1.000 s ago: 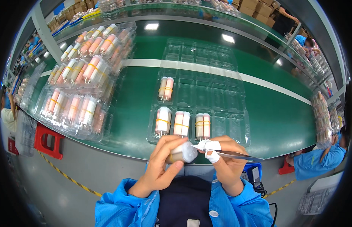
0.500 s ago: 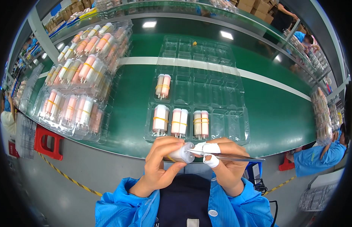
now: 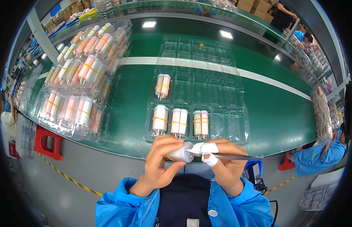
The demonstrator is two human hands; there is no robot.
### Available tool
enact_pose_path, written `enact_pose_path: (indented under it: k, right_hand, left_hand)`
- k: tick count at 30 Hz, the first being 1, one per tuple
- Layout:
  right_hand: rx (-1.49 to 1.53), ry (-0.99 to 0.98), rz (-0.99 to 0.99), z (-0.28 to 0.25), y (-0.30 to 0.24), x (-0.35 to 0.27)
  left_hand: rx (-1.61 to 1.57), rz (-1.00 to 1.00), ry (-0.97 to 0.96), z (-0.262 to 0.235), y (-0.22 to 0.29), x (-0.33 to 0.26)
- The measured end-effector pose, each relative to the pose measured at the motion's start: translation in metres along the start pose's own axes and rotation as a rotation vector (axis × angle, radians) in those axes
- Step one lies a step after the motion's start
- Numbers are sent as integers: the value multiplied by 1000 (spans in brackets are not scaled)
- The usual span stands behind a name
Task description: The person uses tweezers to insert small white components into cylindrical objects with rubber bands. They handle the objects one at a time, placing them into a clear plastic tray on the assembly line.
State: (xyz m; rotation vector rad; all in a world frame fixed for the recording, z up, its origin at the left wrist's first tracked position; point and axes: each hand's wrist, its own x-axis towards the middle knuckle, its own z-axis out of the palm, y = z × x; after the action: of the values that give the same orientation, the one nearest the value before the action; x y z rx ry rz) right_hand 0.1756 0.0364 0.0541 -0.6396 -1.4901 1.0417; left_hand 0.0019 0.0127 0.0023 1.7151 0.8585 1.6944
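Note:
Near the table's front edge, my left hand (image 3: 162, 160) is closed around a banded bundle of capped tubes (image 3: 180, 154), its clear round end turned to the right. My right hand (image 3: 226, 159) has white wraps on thumb and finger and pinches metal tweezers (image 3: 232, 156). The tweezer tips meet the end of the bundle; whether they grip anything there is too small to tell. Just beyond my hands lies a clear plastic tray (image 3: 229, 126) with compartments. Its front row holds several pink and white tube bundles (image 3: 179, 122), and one more bundle (image 3: 162, 86) sits behind them at the left.
Stacked trays of banded tubes (image 3: 70, 109) stand on the left of the green table (image 3: 132, 102). A red stool (image 3: 47, 143) is below at left, a blue bin (image 3: 254, 168) beside my right arm. At right, a person in blue (image 3: 320, 155) sits near more stacked trays (image 3: 321, 113).
The tweezers and my right fingers have shifted very slightly at the bundle's end. A small yellow thing at the far end of the tray appears a little farther right.

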Motion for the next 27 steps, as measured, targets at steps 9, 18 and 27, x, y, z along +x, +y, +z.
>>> enact_pose_path:
  k: [9,18,27]
  right_hand:
    - [17,3,13,0,2,0]
    - [-39,-38,-12,-3,-1,3]
    - [-167,-110,-15,-2,-8,8]
  left_hand:
    - [-56,-33,-27,0,0,-2]
    - [-82,-57,-24,1,0,-3]
    - [23,2,-22,-1,0,-1]
